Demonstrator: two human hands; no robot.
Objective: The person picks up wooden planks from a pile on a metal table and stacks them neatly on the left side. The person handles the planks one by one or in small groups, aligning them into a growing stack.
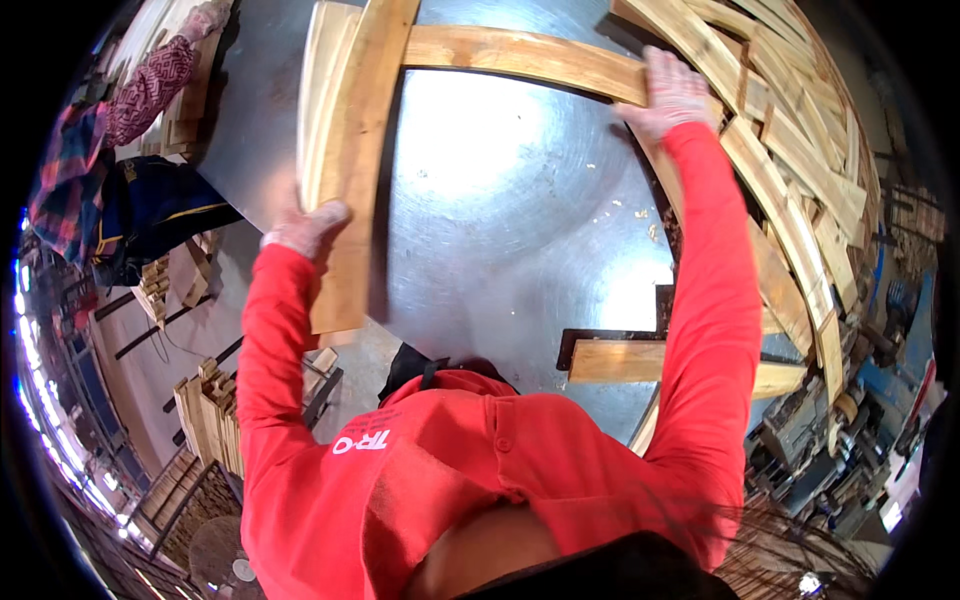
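Note:
My left hand [305,228], in a thin pale glove, is closed on the left edge of a long wooden board [358,180], thumb on top. More pale boards [322,95] lie along its outer side. A second wooden board [525,55] runs crosswise at the far side, its left end meeting the long board. At its right end is my right hand [678,95], also gloved, with fingers stretched out over the wood and thumb spread toward the near side. The fingers are slightly blurred. Beneath lies a shiny metal tabletop [500,200].
A large pile of wooden slats [790,150] covers the right side. Near me, a dark metal angle bracket [610,335] borders a short board [618,362]. Another person's patterned sleeve [152,95] shows at far left. Bundled wood pieces [210,410] stand below the table's left edge.

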